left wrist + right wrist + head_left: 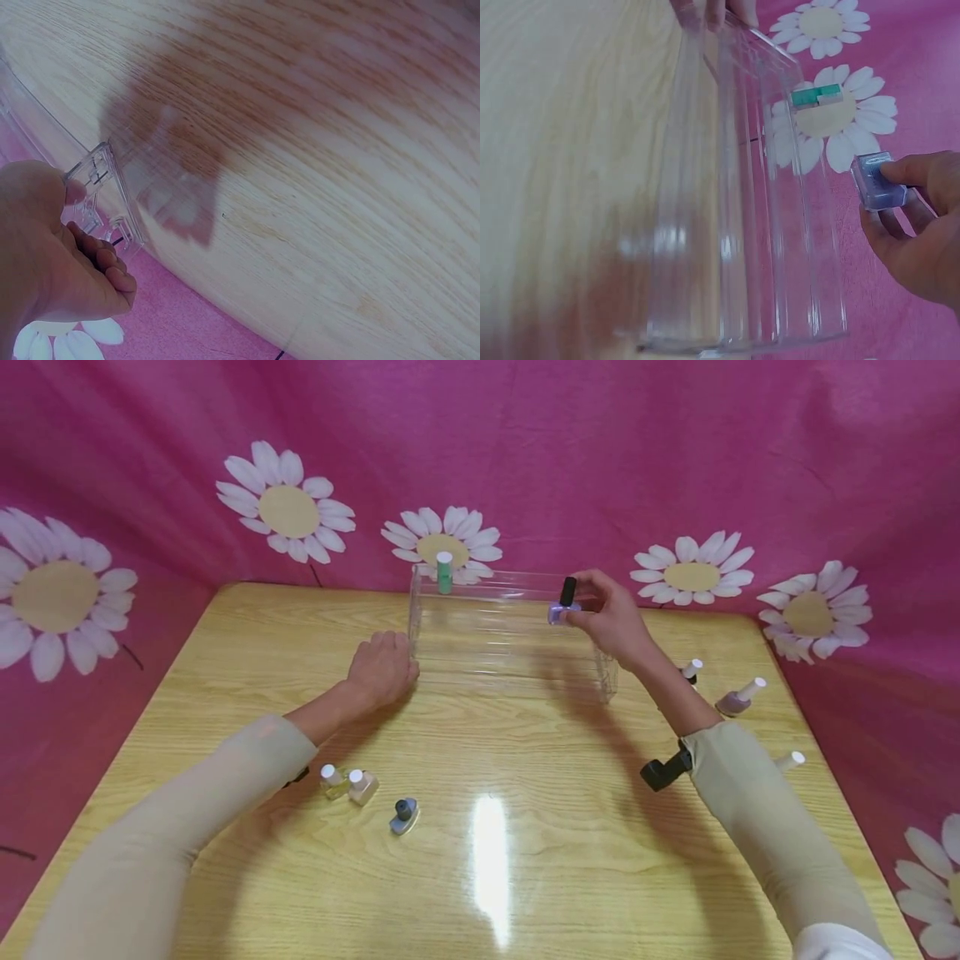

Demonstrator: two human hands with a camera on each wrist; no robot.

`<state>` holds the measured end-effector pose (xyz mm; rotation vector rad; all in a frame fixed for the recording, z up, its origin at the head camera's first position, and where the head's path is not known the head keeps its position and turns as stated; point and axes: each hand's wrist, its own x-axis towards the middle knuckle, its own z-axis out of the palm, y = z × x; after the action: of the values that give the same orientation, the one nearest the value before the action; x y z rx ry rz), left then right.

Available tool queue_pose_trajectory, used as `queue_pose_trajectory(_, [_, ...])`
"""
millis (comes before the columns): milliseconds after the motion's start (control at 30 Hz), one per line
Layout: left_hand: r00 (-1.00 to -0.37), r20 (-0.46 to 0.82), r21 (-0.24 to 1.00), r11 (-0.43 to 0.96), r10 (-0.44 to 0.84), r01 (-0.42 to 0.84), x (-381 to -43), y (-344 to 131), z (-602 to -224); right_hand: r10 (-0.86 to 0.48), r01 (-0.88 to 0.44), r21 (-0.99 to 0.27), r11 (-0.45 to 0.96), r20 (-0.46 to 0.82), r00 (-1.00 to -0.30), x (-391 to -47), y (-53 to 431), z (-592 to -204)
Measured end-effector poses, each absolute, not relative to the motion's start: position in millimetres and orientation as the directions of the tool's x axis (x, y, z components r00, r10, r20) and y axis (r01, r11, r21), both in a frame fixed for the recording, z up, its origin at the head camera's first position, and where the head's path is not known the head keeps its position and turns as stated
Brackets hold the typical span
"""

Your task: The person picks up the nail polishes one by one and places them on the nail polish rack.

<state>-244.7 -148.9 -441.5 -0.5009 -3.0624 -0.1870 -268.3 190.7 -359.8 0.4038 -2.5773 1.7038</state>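
A clear stepped display rack (510, 680) stands on the table in the head view. A green nail polish bottle (445, 578) with a white cap is upright on its top tier, at the left end. My left hand (384, 668) grips the rack's left side panel (124, 191), its fingers curled at the edge. Over the right end of the top tier, my right hand (611, 618) pinches a purple nail polish bottle (558, 612) with a black cap between thumb and fingers. The right wrist view shows this bottle (879, 184) held apart from the rack.
Left of centre on the table stand a yellowish bottle (335, 785), a pale pink bottle (363, 787) and a grey one (404, 816). Near the right edge are a mauve bottle (731, 702) and other white-capped bottles, partly behind my right arm. A pink flowered cloth (510, 468) hangs behind.
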Motion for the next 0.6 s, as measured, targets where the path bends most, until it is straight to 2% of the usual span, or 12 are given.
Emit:
queue_pose_trajectory(367, [-0.952,-0.001,0.107,0.947,0.305,0.303,-244.3,-147.1,-436.8,-0.174,-0.196,-0.893,0.404,0.135,-0.975,-308.4,159.3,-349.0])
queue_pose_trajectory(600, [-0.955,-0.012,0.097,0.951,0.295,0.292,-245.2,-146.8,-436.6,-0.161,-0.156,-0.931,0.329,0.108,-0.981,-331.8,143.9,-353.2])
